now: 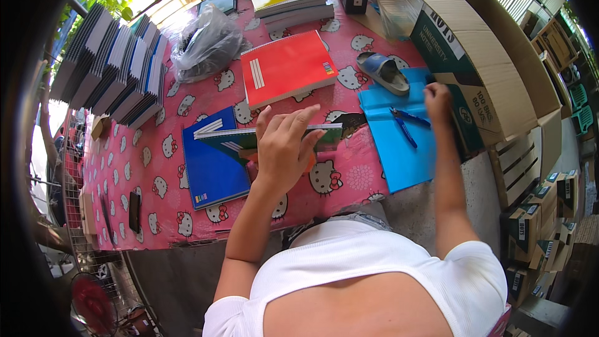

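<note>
Partly over the blue notebook (215,162) on the worktop (168,228), the green notebook (229,141) is held tilted in the left hand (282,150) – its fingers spread, so a slip could be caused by any loosening. Farther right, the light-blue sheets (396,165) under the slipper (382,70) could be dragged askew by the right hand (438,101) – whose grip cannot be told

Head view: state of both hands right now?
Left hand: fingers extended, against the tilted green notebook; grip cannot be told.
Right hand: fingers curled, by the blue sheets; whether it holds anything cannot be told.
</note>
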`<action>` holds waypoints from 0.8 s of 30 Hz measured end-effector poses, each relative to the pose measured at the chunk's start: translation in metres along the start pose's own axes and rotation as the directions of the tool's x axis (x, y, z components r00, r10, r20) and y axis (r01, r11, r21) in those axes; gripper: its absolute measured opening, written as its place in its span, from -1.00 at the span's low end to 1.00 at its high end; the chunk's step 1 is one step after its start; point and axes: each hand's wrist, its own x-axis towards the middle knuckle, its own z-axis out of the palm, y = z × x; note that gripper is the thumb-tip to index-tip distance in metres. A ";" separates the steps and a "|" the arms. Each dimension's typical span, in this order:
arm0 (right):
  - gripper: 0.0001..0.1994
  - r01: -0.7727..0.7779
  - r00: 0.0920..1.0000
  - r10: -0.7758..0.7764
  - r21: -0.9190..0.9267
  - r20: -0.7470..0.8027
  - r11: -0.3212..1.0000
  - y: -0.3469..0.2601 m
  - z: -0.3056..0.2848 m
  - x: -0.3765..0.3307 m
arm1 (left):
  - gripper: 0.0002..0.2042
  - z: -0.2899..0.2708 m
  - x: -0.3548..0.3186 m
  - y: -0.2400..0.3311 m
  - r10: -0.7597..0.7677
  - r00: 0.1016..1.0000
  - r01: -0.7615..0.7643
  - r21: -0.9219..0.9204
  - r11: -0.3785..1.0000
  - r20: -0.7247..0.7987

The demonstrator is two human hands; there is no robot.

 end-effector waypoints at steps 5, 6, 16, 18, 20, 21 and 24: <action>-0.85 -0.008 0.925 0.175 -0.444 0.336 0.896 0.057 0.009 0.026 | -0.81 0.007 -0.001 -0.007 0.024 0.989 -0.035 -0.075 0.997 -0.146; -0.85 -0.008 0.926 0.174 -0.444 0.334 0.896 0.060 0.008 0.033 | -0.84 0.007 -0.001 -0.007 0.002 0.988 -0.017 -0.096 0.995 -0.155; -0.61 0.326 0.889 -0.398 0.300 0.226 0.897 -0.113 -0.061 -0.026 | -0.82 0.004 -0.005 -0.004 -0.056 0.990 0.047 -0.073 0.996 -0.132; -0.44 0.143 0.762 -0.492 0.630 0.422 0.763 -0.150 -0.076 -0.055 | -0.82 0.003 -0.002 -0.003 -0.041 0.990 0.032 -0.069 0.997 -0.138; -0.32 -0.533 0.547 -0.315 0.613 0.776 0.584 -0.178 -0.096 -0.068 | -0.82 0.004 -0.004 -0.004 -0.057 0.990 0.046 -0.082 0.996 -0.129; -0.32 -0.530 0.551 -0.313 0.614 0.774 0.585 -0.189 -0.094 -0.079 | -0.83 0.005 -0.003 -0.003 -0.078 0.989 0.066 -0.098 0.993 -0.122; -0.30 -0.480 0.554 -0.469 0.724 0.688 0.496 -0.205 -0.091 -0.096 | -0.83 0.006 -0.001 -0.001 -0.080 0.986 0.065 -0.106 0.992 -0.144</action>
